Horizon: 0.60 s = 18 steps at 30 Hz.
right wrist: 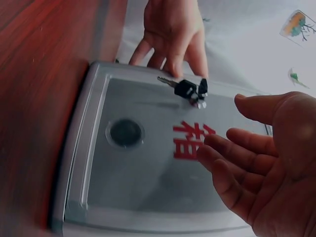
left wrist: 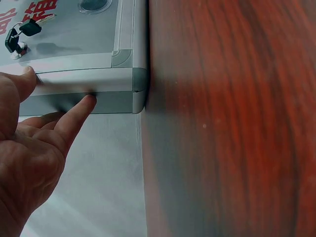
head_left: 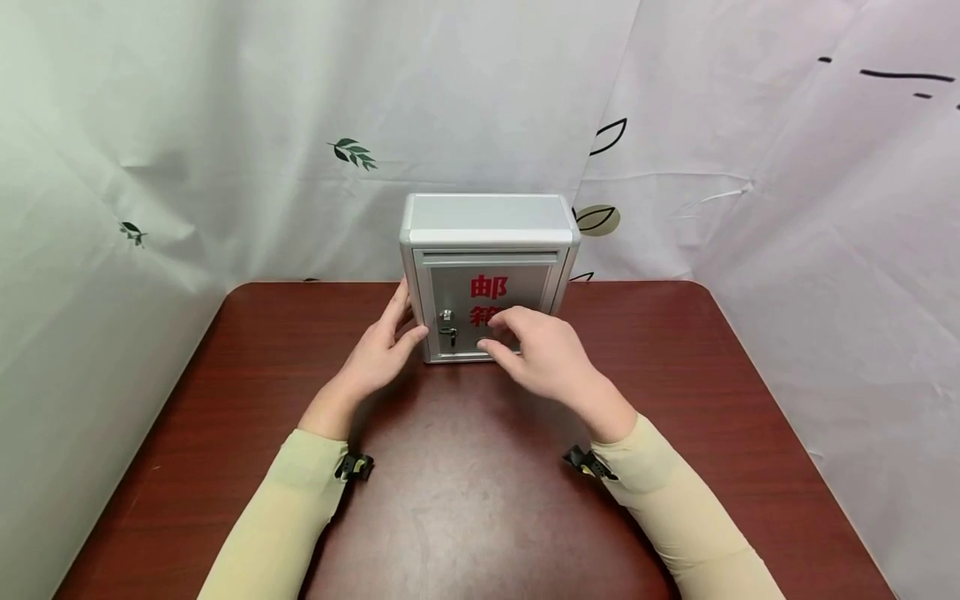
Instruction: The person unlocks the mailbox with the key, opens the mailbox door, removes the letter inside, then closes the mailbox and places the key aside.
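Note:
A silver metal mailbox stands upright on the table, with red characters on its grey front door. My left hand rests against the box's left side. In the left wrist view its thumb lies at the front edge, and a fingertip touches the side wall. From the lock on the door hangs a small set of keys with black heads. My right hand is before the door's lower right part, palm toward it, fingers loosely bent with nothing between them. Low on the door is a round dark window.
The reddish-brown wooden table carries the box near its back edge. Pale curtains with leaf prints hang behind it and at both sides. Each forearm has a pale sleeve with a dark strap device at the wrist.

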Tool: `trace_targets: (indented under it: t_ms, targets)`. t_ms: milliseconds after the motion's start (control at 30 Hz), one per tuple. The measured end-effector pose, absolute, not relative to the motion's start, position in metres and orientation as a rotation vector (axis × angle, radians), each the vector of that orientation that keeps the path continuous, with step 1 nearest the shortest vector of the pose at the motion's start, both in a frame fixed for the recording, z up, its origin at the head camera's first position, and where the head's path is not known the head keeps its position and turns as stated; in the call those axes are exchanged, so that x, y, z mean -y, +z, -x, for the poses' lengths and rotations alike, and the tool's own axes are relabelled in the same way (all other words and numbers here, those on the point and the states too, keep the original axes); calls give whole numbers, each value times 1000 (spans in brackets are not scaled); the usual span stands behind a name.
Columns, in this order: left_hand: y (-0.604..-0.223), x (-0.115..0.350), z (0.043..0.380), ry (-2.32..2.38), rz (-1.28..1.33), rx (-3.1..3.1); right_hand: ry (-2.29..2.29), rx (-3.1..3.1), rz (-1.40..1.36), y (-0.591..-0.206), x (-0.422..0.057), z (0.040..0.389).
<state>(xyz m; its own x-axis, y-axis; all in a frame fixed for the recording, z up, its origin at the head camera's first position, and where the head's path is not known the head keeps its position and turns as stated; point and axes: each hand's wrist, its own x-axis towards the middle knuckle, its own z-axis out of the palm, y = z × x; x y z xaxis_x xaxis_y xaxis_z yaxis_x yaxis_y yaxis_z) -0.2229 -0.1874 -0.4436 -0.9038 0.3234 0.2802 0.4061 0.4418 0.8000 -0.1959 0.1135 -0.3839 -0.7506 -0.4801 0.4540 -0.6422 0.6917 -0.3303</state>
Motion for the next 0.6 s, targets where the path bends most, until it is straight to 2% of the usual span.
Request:
trace_targets:
  t_ms: [600]
  targets:
    - [-446, 187, 226, -1480, 672, 2561, 561, 2589, -833, -393, -66, 208]
